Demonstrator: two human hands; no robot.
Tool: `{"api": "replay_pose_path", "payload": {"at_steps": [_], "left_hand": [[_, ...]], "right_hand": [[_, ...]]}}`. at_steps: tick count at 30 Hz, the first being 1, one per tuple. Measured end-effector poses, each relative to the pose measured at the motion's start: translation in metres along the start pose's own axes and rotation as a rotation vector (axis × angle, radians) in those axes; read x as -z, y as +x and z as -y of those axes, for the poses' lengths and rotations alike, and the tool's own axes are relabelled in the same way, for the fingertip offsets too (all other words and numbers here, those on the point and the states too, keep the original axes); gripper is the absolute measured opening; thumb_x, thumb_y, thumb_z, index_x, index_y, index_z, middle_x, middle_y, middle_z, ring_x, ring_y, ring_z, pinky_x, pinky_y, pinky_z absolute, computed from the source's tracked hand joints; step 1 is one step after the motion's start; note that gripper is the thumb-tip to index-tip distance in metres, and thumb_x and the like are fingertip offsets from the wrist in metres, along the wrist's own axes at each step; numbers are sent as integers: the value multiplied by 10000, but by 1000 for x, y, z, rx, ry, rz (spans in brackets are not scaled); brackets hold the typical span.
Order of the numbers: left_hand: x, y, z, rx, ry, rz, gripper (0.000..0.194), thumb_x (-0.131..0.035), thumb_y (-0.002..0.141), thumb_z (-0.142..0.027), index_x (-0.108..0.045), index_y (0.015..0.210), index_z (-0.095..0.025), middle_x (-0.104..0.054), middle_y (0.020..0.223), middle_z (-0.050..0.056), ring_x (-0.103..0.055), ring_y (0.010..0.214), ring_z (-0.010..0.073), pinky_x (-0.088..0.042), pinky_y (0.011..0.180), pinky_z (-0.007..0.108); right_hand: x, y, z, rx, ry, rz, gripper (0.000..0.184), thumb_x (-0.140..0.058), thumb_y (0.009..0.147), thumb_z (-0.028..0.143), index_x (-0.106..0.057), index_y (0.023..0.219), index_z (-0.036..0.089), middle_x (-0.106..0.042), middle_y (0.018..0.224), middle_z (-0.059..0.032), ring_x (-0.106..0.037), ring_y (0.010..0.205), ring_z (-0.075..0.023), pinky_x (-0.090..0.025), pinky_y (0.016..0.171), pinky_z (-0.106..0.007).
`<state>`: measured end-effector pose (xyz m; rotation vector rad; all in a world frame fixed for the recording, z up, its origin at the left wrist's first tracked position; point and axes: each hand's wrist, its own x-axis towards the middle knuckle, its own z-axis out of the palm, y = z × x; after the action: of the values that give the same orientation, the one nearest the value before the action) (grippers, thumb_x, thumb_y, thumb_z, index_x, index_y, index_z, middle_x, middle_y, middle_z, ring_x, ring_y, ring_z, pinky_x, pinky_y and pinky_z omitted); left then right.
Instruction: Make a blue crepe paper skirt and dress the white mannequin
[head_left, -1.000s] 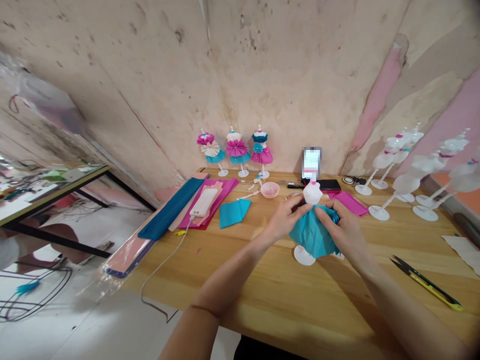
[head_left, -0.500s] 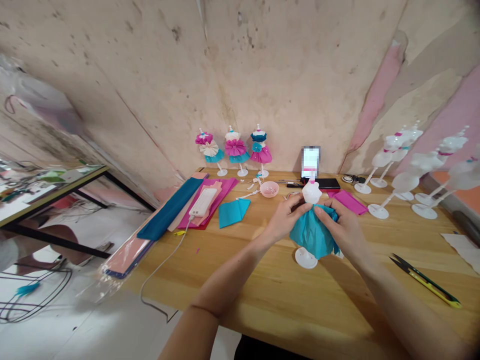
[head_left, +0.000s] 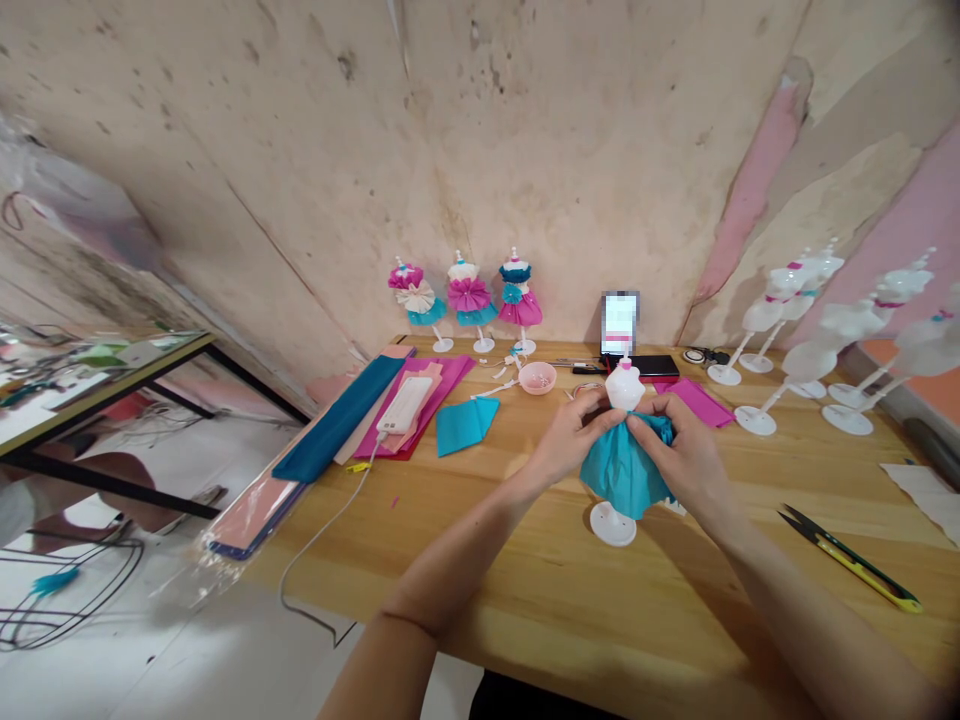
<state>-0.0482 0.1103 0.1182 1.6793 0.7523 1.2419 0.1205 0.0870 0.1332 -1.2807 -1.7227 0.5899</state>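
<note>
So, teal paper skirt getting pinched in at the waist of a little dress form

Teal crepe paper skirt (head_left: 622, 472) is bunched around a white plastic dress form (head_left: 625, 388), whose round base (head_left: 613, 524) sits on the table (head_left: 465, 530) just below mid-frame. Both hands have closed in: the left hand (head_left: 570, 436) and right hand (head_left: 688, 450) meet at the waist, their fingers (head_left: 646, 420) pressed shut on the gathers, holding nothing else. Just upper left there's a pink bowl (head_left: 537, 378), then a teal paper piece (head_left: 465, 425) and a white power bank (head_left: 405, 405) on magenta paper (head_left: 450, 375). Three dressed forms (head_left: 469, 295) line the wall at top centre, bare forms (head_left: 795, 320) stand upper right, and yellow-handled thread snips (head_left: 847, 558) lie lower right.
</note>
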Motion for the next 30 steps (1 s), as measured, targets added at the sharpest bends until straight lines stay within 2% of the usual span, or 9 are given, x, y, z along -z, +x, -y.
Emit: {"api": "replay_pose_path", "payload": {"at_steps": [5, 9, 14, 17, 22, 30], "left_hand": [[3, -1, -6, -11, 66, 9, 388, -536, 892, -475, -631, 1070, -143, -655, 1009, 81, -589, 1011, 216, -455, 902, 321], [3, -3, -8, 83, 112, 1, 459, -440, 924, -524, -641, 1055, -132, -663, 987, 73, -589, 951, 208, -460, 874, 324], [2, -3, -7, 48, 47, 61, 447, -512, 905, -484, -608, 1179, -144, -636, 1176, 93, -562, 1110, 241, -442, 948, 336], [3, -1, -5, 49, 60, 74, 435, -502, 914, -470, -615, 1174, -139, -641, 1176, 99, -572, 1106, 249, -443, 956, 354], [1, 0, 1, 23, -13, 19, 434, -510, 912, -468, -566, 1203, -150, -611, 1236, 116, -568, 1148, 245, -427, 1006, 370], [-5, -1, 3, -5, -159, -42, 413, -536, 904, -462, -487, 1195, -173, -604, 1234, 125, -584, 1157, 220, -438, 999, 369]], "right_hand": [[-3, -2, -2, 43, -37, -34, 270, -546, 880, 473, -563, 938, 210, -648, 861, -37, -577, 728, -173, -428, 658, -306], [-4, -3, -3, 52, -34, -36, 266, -545, 884, 475, -555, 933, 214, -648, 864, -33, -579, 738, -173, -428, 670, -304], [-3, -4, -2, 23, -17, -22, 258, -538, 892, 472, -555, 918, 216, -641, 862, -22, -576, 743, -168, -421, 668, -296], [-2, -4, -2, 17, -10, 2, 263, -534, 894, 475, -555, 928, 215, -640, 860, -22, -575, 743, -171, -420, 665, -296], [-1, -2, -2, 12, 7, 35, 277, -530, 898, 479, -582, 961, 215, -666, 906, -31, -594, 782, -182, -428, 686, -303], [-3, -6, 3, 25, -17, -27, 286, -530, 896, 487, -603, 961, 218, -677, 883, -33, -591, 746, -180, -425, 660, -298]]}}
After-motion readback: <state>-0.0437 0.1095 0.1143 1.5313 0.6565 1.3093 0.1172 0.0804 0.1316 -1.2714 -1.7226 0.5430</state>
